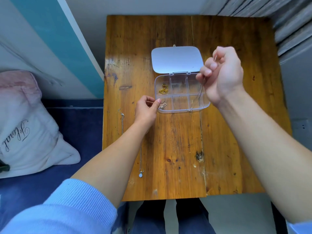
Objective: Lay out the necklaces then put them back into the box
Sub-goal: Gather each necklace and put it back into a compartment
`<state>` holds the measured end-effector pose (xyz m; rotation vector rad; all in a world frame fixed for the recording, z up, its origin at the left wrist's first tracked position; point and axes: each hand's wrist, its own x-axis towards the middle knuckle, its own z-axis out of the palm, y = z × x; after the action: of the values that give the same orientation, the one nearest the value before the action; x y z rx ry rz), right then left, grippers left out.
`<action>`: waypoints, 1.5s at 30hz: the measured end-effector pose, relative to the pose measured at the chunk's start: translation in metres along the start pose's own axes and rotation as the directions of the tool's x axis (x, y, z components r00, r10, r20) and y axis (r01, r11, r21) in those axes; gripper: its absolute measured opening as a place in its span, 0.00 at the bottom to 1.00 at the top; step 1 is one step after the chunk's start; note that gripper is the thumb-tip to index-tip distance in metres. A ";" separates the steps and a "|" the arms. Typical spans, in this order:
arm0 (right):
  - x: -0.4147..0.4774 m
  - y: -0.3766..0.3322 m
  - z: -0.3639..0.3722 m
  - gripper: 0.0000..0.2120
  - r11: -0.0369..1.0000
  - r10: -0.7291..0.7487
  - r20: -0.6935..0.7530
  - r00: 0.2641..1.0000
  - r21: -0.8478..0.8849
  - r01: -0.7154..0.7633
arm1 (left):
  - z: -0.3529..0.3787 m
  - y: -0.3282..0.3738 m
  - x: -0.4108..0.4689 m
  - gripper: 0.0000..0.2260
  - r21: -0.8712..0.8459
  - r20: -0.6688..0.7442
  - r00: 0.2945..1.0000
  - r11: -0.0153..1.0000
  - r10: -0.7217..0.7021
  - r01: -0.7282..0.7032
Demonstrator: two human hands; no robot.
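- Wooden table [219, 149]: clear box [182, 93] mid-table, lid open toward far edge; gold chain [163, 90] inside.
- Silver pendant necklace [140, 159]: laid along left edge.
- Left hand [146, 110]: grip pinching pale chain [162, 105] at box's near-left compartment.
- Right hand [221, 73]: grip pinching thin dark necklace [200, 92] above right compartments.
- Step, judged: laying out or returning, cannot tell; next needs clearing dividers untangled.

clear plastic box [181, 94] sits on the table, lid [177, 59] swung fully open and lying flat behind it. gold necklace [163, 90] is bunched in the rear left compartment. silver necklace [123, 123] with pale round pendant [140, 175] lies stretched out left of the box.
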<state>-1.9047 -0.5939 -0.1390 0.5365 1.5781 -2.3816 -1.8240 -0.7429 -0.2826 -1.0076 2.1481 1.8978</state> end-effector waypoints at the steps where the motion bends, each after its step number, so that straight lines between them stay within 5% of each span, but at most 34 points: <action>1: 0.008 -0.002 0.007 0.14 1.000 0.008 -0.020 1.000 0.026 -0.007 | 0.000 0.000 0.000 0.07 0.001 0.001 1.000 1.000 -0.003 0.003; 13: 0.065 0.020 0.014 0.11 0.990 0.112 -0.160 0.981 -0.068 -0.124 | 0.000 -0.002 0.001 0.09 -0.003 -0.003 1.000 1.000 -0.009 0.009; 17: 0.070 0.031 0.010 0.06 0.921 0.095 -0.192 0.977 -0.356 -0.159 | -0.001 0.000 0.000 0.09 -0.007 -0.003 1.000 1.000 -0.014 0.014; 19: 0.072 0.039 0.005 0.07 0.783 0.067 -0.171 0.983 -0.602 -0.159 | -0.001 0.002 -0.001 0.09 -0.003 -0.005 1.000 1.000 -0.018 0.018; 22: 0.072 0.051 -0.005 0.08 0.417 -0.013 -0.025 1.000 -0.909 -0.017 | -0.002 0.004 -0.004 0.09 -0.001 -0.005 1.000 1.000 -0.021 0.021; 24: 0.067 0.055 -0.010 0.07 0.200 -0.037 0.080 0.996 -0.976 0.086 | -0.002 0.009 -0.007 0.09 0.021 -0.005 1.000 1.000 -0.016 0.016; 27: 0.057 0.056 -0.014 0.09 0.056 -0.144 0.169 0.975 -0.982 0.178 | -0.011 0.019 -0.014 0.10 0.115 -0.048 0.998 0.993 0.033 -0.027; 30: 0.035 0.062 -0.022 0.10 0.041 -0.216 0.247 0.945 -0.964 0.261 | -0.040 0.017 -0.028 0.11 0.285 -0.164 0.981 0.957 0.107 -0.057; 34: -0.009 0.091 -0.042 0.06 0.039 -0.220 0.408 0.886 -0.904 0.426 | -0.089 -0.014 -0.054 0.14 0.601 -0.273 0.961 0.773 -0.038 0.202; 39: -0.041 0.124 -0.061 0.10 0.012 -0.209 0.436 0.875 -0.894 0.448 | -0.106 -0.045 -0.072 0.12 0.695 -0.233 0.950 0.648 -0.209 0.313; 45: -0.034 0.127 -0.062 0.18 0.062 -0.176 0.384 0.907 -0.915 0.399 | -0.095 -0.043 -0.072 0.05 0.800 -0.088 0.975 0.569 -0.205 0.192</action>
<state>-1.8136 -0.5865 -0.2526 -0.3583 2.8257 -0.8158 -1.7129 -0.8008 -0.2632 -0.9288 2.3418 0.6226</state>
